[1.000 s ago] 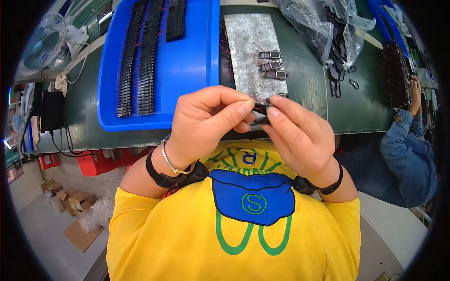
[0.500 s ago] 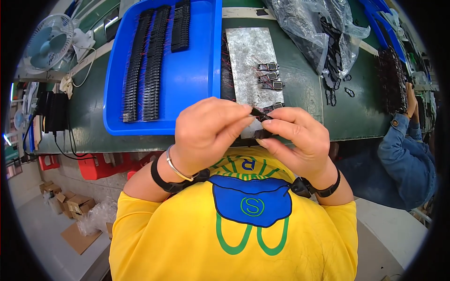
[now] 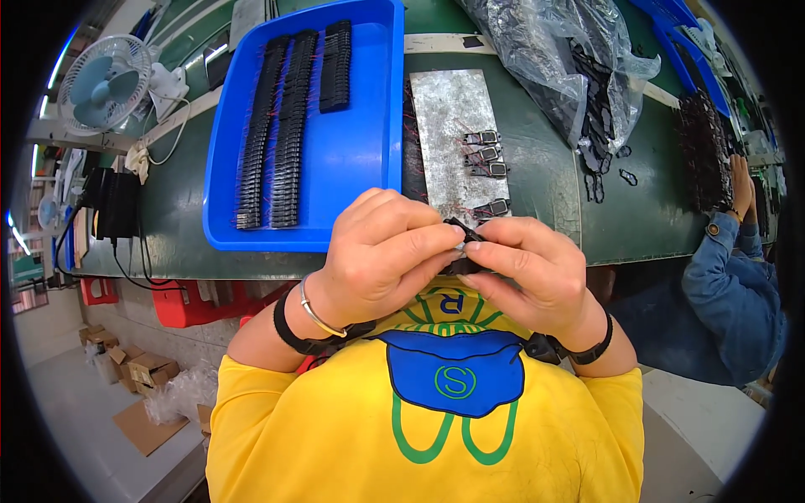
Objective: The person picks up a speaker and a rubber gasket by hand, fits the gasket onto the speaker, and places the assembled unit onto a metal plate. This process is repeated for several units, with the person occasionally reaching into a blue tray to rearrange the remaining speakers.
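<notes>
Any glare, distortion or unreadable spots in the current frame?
Head view: fisheye bends the green table's front edge, corners black out; head view: bright highlights on the clear plastic bag, soft sheen on the blue tray; head view: the dark part between left hand and right hand is partly covered, too small and dark for detail.

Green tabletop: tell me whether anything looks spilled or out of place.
Two small black looped pieces lie loose beside the clear plastic bag, apart from the heap of similar black pieces at its mouth, so they look spilled.
</notes>
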{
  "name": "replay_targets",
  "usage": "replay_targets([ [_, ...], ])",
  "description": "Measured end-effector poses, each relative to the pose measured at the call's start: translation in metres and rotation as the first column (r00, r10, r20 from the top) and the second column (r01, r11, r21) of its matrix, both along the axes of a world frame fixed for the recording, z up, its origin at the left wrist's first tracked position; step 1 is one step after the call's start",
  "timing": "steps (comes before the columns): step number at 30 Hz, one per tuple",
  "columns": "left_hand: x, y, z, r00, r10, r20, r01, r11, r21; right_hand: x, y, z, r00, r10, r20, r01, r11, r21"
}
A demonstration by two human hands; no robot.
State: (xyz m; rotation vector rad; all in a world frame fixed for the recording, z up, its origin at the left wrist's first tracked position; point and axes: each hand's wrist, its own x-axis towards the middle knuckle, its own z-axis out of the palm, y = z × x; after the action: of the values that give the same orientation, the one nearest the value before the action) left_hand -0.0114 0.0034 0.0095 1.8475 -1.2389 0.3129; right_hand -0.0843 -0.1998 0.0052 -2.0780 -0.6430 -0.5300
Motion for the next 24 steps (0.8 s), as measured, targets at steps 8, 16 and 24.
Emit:
replay_targets([
  [8, -0.001, -0.005, -0.007, 1.000, 0.004, 0.018, -0.003, 0.998, -0.059, 0.000, -0.001, -0.001, 1.000, 0.002, 0.009, -0.002, 1.000, 0.027],
  [16, -0.004, -0.007, -0.009, 0.993, 0.007, 0.116, 0.005, 0.995, -0.095, -0.001, -0.001, 0.000, 1.000, -0.002, 0.008, 0.002, 0.999, 0.035],
  [24, -0.002, -0.003, -0.010, 0.989, -0.062, 0.134, 0.074, 0.994, -0.082, -0.002, -0.001, -0.002, 1.000, 0.007, 0.012, -0.008, 1.000, 0.030],
])
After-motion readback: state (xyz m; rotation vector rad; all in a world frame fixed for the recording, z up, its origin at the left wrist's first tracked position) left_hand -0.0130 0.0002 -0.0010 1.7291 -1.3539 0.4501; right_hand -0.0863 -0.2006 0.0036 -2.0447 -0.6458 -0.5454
